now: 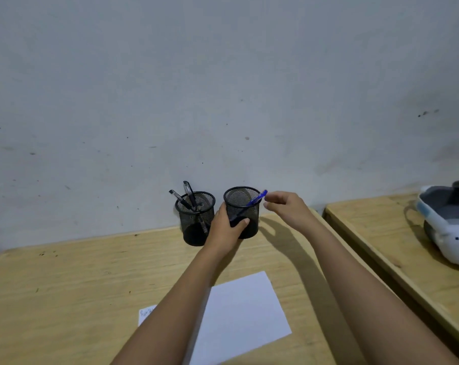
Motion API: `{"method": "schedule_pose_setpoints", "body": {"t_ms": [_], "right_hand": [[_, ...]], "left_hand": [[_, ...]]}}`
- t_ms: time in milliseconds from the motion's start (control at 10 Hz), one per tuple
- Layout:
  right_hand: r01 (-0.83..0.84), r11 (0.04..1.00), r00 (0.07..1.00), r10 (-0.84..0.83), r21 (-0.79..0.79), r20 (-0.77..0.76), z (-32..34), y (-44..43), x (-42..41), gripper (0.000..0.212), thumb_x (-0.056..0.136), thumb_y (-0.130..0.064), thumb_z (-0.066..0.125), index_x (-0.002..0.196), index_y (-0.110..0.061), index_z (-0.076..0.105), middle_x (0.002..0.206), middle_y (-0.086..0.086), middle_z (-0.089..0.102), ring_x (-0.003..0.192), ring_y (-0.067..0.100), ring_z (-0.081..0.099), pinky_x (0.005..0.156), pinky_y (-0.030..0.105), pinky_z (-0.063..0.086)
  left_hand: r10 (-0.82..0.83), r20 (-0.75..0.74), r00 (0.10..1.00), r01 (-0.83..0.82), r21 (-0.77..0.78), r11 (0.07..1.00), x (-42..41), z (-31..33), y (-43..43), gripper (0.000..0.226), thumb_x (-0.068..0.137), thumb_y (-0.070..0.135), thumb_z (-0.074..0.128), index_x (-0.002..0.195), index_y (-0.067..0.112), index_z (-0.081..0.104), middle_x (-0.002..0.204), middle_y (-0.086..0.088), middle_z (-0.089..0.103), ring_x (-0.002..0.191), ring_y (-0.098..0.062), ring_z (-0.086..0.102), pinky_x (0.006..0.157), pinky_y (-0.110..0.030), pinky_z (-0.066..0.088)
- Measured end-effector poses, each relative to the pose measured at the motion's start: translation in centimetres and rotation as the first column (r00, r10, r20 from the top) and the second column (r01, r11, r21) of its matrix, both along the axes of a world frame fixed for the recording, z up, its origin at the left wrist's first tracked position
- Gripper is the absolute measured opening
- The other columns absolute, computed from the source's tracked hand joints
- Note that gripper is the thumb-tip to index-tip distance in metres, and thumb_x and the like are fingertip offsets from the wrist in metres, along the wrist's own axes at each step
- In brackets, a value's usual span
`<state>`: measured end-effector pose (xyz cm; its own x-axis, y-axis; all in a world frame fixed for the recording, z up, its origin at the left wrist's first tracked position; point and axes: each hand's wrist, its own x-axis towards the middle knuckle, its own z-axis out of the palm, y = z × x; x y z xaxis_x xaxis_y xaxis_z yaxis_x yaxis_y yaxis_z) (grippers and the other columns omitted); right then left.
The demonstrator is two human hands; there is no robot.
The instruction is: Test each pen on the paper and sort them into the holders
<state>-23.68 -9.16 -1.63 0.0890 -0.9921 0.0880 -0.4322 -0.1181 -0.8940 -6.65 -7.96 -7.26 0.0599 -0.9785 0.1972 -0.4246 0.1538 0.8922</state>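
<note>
Two black mesh holders stand side by side at the back of the wooden table (pixel 65 280), close to the wall. The left holder (pixel 194 225) contains several dark pens (pixel 187 194). My left hand (pixel 227 229) is wrapped around the side of the right holder (pixel 243 204). A blue pen (pixel 254 200) leans inside that holder with its top over the rim. My right hand (pixel 286 206) hovers just right of the pen's top, fingers loosely apart, not gripping it. A white sheet of paper (pixel 239 317) lies near me, with scribbles at its left end, partly under my left forearm.
The grey wall rises right behind the holders. A second wooden table (pixel 381 233) stands to the right across a narrow gap, and a white and grey device (pixel 449 225) rests on it at the frame's edge.
</note>
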Motion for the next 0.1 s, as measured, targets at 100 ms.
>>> {"method": "schedule_pose_setpoints", "body": {"t_ms": [100], "right_hand": [[0.014, 0.998, 0.999, -0.011, 0.063, -0.044, -2.60, 0.88, -0.25, 0.035, 0.087, -0.013, 0.062, 0.121, -0.005, 0.060, 0.124, 0.008, 0.062, 0.113, 0.018, 0.057, 0.094, 0.022, 0.039]], "left_hand": [[-0.086, -0.032, 0.996, 0.089, 0.108, 0.990, 0.32, -1.52, 1.81, 0.041, 0.084, 0.024, 0.065, 0.122, 0.020, 0.050, 0.117, 0.003, 0.063, 0.111, -0.015, 0.058, 0.099, -0.034, 0.044]]}}
